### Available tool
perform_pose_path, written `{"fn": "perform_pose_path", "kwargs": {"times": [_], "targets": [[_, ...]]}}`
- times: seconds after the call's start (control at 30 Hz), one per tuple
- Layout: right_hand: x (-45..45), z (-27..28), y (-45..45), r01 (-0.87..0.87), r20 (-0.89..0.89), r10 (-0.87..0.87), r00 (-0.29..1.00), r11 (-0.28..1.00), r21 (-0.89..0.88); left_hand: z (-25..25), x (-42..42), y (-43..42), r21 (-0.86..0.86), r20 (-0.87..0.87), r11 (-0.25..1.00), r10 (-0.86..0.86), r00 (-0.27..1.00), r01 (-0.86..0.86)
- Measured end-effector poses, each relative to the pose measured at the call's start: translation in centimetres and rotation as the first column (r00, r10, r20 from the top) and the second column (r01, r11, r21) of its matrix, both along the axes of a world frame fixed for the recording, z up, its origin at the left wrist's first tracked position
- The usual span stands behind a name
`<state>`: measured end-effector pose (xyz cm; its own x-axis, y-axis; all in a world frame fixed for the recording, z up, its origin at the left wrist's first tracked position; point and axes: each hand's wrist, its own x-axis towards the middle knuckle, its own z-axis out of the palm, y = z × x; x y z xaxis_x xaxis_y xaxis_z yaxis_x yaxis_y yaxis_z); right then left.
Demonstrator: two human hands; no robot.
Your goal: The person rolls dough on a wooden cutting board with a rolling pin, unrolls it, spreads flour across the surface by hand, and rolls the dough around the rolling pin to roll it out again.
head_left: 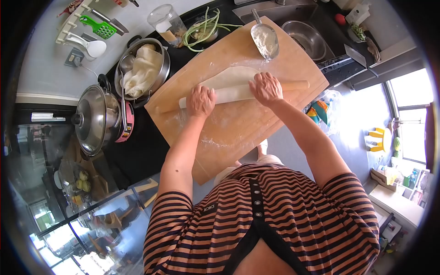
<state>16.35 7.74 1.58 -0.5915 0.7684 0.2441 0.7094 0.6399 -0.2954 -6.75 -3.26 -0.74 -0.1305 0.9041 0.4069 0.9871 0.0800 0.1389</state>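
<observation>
A wooden rolling pin (pixel 296 85) lies across a large wooden board (pixel 220 162), its bare right end sticking out past my right hand. White dough (pixel 234 76) spreads flat on the far side of the pin, and a pale layer of it appears wrapped around the pin's middle. My left hand (pixel 200 101) presses on the left part of the pin with fingers curled over it. Farther right, my right hand (pixel 266 90) is closed over the pin in the same way. Dry flour dusts the board around them.
A metal scoop of flour (pixel 265 41) rests on the board's far edge. To the left stand a pot with white cloth (pixel 144 68) and a lidded pot (pixel 94 120). Long green beans (pixel 204 30) lie behind the board. A metal basin (pixel 305 39) sits in the sink.
</observation>
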Motion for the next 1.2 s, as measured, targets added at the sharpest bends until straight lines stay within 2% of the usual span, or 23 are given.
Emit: {"fn": "perform_pose_path", "kwargs": {"times": [0.03, 0.07, 0.17, 0.27, 0.4, 0.57, 0.7, 0.73, 0.83, 0.9, 0.93, 1.0, 1.07, 1.17, 1.2], "targets": [[-0.2, 0.4, 0.4, 0.004, 0.046, -0.001, 0.999, 0.998, -0.065, 0.2, -0.2, 0.4, -0.033, 0.002, 0.999, -0.01, 1.0, 0.01], [-0.1, 0.2, 0.4, 0.001, 0.015, -0.001, 1.0, 1.0, -0.004, 0.2, -0.1, 0.4, 0.043, -0.003, 0.999, -0.023, 1.0, 0.023], [1.7, -0.2, -1.3, -0.049, 0.005, 0.049, 0.999, 0.999, -0.003, 1.0, 1.7, -2.0, -0.069, 0.017, 0.998, 0.007, 1.0, -0.006], [4.4, 0.2, -4.8, -0.086, -0.006, 0.086, 0.996, 0.994, -0.065, 0.9, 4.3, -6.0, -0.046, 0.022, 0.998, -0.034, 0.999, 0.035], [4.5, 0.7, -5.5, -0.048, -0.002, 0.048, 0.999, 0.994, -0.103, 1.8, 5.7, -6.9, -0.157, 0.171, 0.987, 0.05, 0.984, -0.022], [1.6, 0.7, -1.3, 0.017, 0.031, -0.014, 0.999, 0.994, -0.112, 1.8, 4.0, -2.6, -0.077, 0.152, 0.991, 0.116, 0.982, -0.105], [-1.3, 1.2, 1.5, 0.112, 0.051, -0.11, 0.993, 0.992, -0.051, 2.2, 2.2, 0.9, -0.022, 0.13, 0.991, 0.132, 0.983, -0.131], [-1.8, 0.8, 1.4, 0.106, -0.007, -0.106, 0.994, 0.994, 0.0, 2.5, 2.3, 1.5, -0.015, 0.096, 0.987, 0.158, 0.983, -0.157], [-3.5, 0.3, -3.2, 0.018, -0.133, -0.005, 0.991, 0.996, 0.092, 3.6, 6.3, 0.9, 0.131, 0.041, 0.991, -0.045, 0.998, 0.039], [-3.6, -0.5, -5.6, -0.019, -0.203, -0.003, 0.979, 0.994, -0.104, 2.2, 8.6, 0.0, 0.196, 0.031, 0.98, -0.039, 0.999, 0.032], [-3.4, -0.6, -5.6, -0.044, -0.211, 0.031, 0.977, 0.998, -0.055, 1.6, 8.8, 0.1, 0.235, 0.024, 0.972, -0.034, 0.999, 0.028], [-4.0, -0.2, -4.5, -0.048, -0.171, 0.032, 0.985, 0.995, -0.087, 0.2, 7.9, 1.3, 0.17, 0.085, 0.985, -0.05, 0.995, 0.035], [-5.0, -0.1, -2.9, -0.04, -0.169, 0.028, 0.985, 0.997, -0.07, 0.9, 7.4, 2.3, 0.123, 0.134, 0.992, -0.029, 0.991, 0.012], [-6.0, -0.5, -1.1, -0.023, -0.102, 0.022, 0.995, 1.0, -0.01, 0.7, 6.7, 3.6, -0.072, 0.332, 0.997, 0.054, 0.942, -0.032], [-6.3, -0.5, -0.9, 0.027, -0.08, -0.031, 0.996, 0.998, -0.054, 0.6, 6.4, 3.6, -0.028, 0.295, 1.0, 0.022, 0.955, -0.014]]}}
